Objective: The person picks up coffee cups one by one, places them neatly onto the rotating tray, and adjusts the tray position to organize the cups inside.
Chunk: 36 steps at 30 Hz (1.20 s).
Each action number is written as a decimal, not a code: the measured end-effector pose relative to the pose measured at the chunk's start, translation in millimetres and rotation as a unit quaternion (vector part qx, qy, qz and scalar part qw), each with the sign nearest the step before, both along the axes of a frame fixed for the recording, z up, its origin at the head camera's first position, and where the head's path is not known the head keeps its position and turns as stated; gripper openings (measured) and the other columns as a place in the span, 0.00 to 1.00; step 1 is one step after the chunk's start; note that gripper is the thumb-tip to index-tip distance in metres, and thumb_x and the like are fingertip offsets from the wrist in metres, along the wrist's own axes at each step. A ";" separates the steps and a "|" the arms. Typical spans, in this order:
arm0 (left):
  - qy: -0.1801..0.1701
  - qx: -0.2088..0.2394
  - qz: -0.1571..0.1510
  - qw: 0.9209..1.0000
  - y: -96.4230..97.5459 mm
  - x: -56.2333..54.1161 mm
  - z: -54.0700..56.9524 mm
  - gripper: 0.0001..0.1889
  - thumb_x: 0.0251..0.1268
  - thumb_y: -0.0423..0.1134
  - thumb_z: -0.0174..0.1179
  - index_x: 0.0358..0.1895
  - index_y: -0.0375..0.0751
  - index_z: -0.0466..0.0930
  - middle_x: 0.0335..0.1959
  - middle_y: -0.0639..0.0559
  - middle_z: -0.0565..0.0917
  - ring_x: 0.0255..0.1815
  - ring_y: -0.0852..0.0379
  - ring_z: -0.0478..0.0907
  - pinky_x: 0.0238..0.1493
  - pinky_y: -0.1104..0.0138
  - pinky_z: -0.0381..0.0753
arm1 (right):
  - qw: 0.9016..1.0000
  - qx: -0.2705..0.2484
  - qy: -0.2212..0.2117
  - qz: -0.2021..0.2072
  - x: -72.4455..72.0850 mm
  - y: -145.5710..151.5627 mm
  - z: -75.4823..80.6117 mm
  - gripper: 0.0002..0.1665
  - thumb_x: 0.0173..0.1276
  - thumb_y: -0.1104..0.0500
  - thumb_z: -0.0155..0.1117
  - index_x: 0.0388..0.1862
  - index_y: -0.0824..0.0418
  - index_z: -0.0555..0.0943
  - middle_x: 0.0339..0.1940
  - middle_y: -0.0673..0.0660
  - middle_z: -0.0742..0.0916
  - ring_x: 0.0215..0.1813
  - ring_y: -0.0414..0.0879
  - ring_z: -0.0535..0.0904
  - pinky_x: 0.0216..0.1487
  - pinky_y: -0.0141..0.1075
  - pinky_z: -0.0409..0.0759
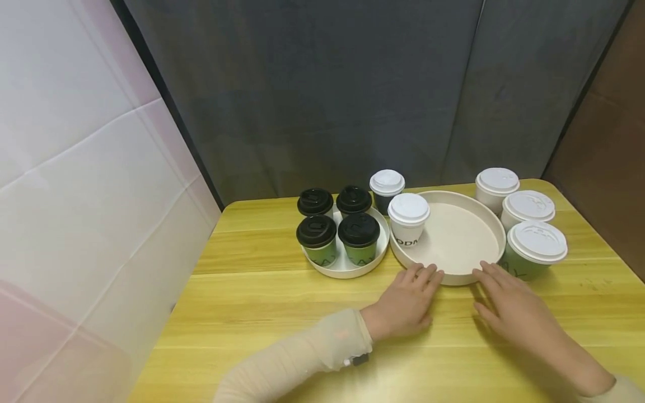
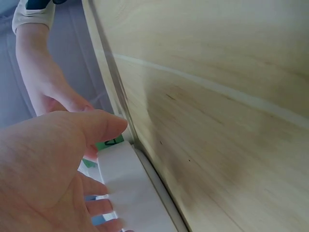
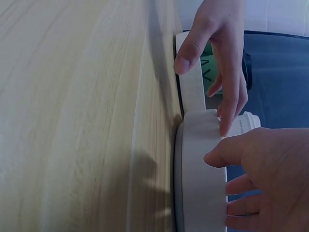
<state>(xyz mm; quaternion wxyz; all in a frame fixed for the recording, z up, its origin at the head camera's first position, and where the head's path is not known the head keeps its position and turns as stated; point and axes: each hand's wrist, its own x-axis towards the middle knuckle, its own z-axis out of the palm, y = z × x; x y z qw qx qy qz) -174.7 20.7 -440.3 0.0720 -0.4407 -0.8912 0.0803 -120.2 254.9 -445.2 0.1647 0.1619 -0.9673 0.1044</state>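
Observation:
A large round cream tray [image 1: 458, 238] lies on the table, with one white-lidded paper cup [image 1: 408, 219] standing upright at its left side. My left hand [image 1: 407, 305] reaches to the tray's front rim, fingertips right at the edge. In the left wrist view its fingers touch the tray's white side wall [image 2: 130, 186], with the thumb held apart. At the front right of the rim is my right hand [image 1: 516, 313], fingers extended and fingertips at the edge. The right wrist view shows the same wall [image 3: 205, 174] beside its fingertips. Neither hand holds a cup.
Left of the tray, a smaller round white tray [image 1: 347, 273] carries several black-lidded cups [image 1: 359, 238]. Behind stands a dark cup with a white lid [image 1: 387, 187]. Three white-lidded cups [image 1: 536, 243] line the tray's right side. A dark partition [image 1: 327, 95] rises behind the table.

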 end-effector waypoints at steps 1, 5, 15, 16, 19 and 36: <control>0.003 0.000 -0.001 1.000 0.6 0.4 0.1 0.46 0.63 0.59 0.59 0.79 0.43 0.51 0.78 0.49 0.59 0.75 0.50 0.60 0.75 0.60 0.66 | 1.000 0.000 -0.003 -0.002 0.1 0.4 0.3 0.38 0.56 0.53 0.74 0.63 0.69 0.74 0.66 0.73 0.77 0.66 0.70 0.72 0.62 0.67 0.72; 0.012 -0.003 -0.002 1.000 2.0 0.9 -0.5 0.46 0.63 0.60 0.59 0.79 0.43 0.51 0.77 0.49 0.59 0.74 0.51 0.60 0.74 0.61 0.67 | 1.000 0.003 -0.004 -0.005 0.4 1.4 0.9 0.38 0.56 0.53 0.74 0.63 0.69 0.74 0.66 0.73 0.76 0.66 0.69 0.72 0.61 0.68 0.72; 0.023 -0.004 0.006 1.000 4.6 2.4 0.2 0.44 0.64 0.60 0.57 0.78 0.44 0.53 0.76 0.49 0.61 0.74 0.52 0.60 0.76 0.60 0.62 | 1.000 0.005 0.003 0.002 -0.5 3.1 -0.9 0.39 0.56 0.53 0.74 0.64 0.69 0.74 0.66 0.73 0.77 0.65 0.69 0.73 0.61 0.67 0.72; 0.023 -0.002 0.007 1.000 4.9 2.5 0.4 0.44 0.63 0.60 0.57 0.77 0.44 0.53 0.75 0.49 0.61 0.74 0.52 0.60 0.75 0.60 0.62 | 1.000 0.006 0.002 0.003 -0.3 3.2 -1.0 0.39 0.56 0.53 0.74 0.64 0.69 0.74 0.66 0.73 0.77 0.65 0.69 0.73 0.61 0.67 0.72; 0.018 0.005 0.010 1.000 5.4 2.9 1.1 0.44 0.63 0.60 0.58 0.77 0.44 0.53 0.75 0.49 0.62 0.74 0.52 0.60 0.75 0.60 0.62 | 1.000 0.009 0.007 0.004 0.3 2.8 -1.9 0.39 0.55 0.53 0.74 0.64 0.68 0.74 0.66 0.72 0.77 0.65 0.69 0.73 0.61 0.66 0.72; 0.023 0.007 0.000 1.000 6.1 2.9 -0.6 0.44 0.64 0.61 0.57 0.77 0.44 0.53 0.76 0.50 0.60 0.75 0.52 0.58 0.75 0.59 0.61 | 1.000 0.009 -0.004 0.019 3.8 -15.6 -4.6 0.45 0.56 0.50 0.74 0.69 0.67 0.71 0.68 0.70 0.76 0.68 0.69 0.71 0.66 0.62 0.70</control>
